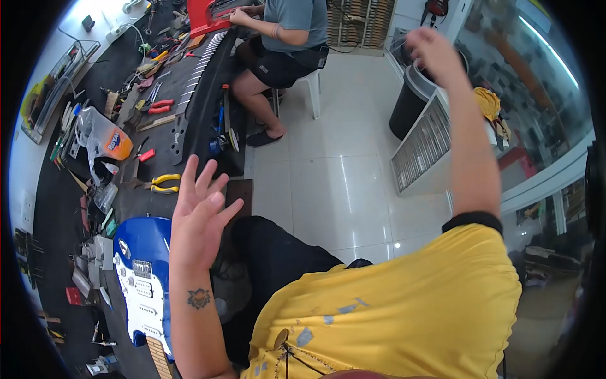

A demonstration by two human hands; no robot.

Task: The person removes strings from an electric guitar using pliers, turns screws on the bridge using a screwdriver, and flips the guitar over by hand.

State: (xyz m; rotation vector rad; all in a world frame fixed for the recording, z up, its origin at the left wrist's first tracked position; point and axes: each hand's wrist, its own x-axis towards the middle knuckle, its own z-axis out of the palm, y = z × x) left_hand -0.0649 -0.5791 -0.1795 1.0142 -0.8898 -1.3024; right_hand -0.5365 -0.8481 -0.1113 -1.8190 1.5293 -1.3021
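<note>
My left hand (pixel 199 227) is raised with its fingers spread and nothing in it, above the bench edge. Below and beside it lies a blue electric guitar (pixel 148 246) with a white pickguard, partly hidden by my forearm. Yellow-handled pliers (pixel 165 184) rest on the bench just left of my fingers. My right hand (pixel 435 55) is stretched far out to the right, in front of a black bin (pixel 405 104). Motion blurs its fingers, so I cannot make out whether it holds anything.
The dark bench (pixel 148 205) carries red-handled pliers (pixel 161 107), an orange drink bottle (pixel 117 144) in plastic, a guitar neck (pixel 178 136) and scattered tools. Another person (pixel 287 38) sits on a white stool (pixel 314 95) at the far end. A slatted white box (pixel 420 151) stands by the bin.
</note>
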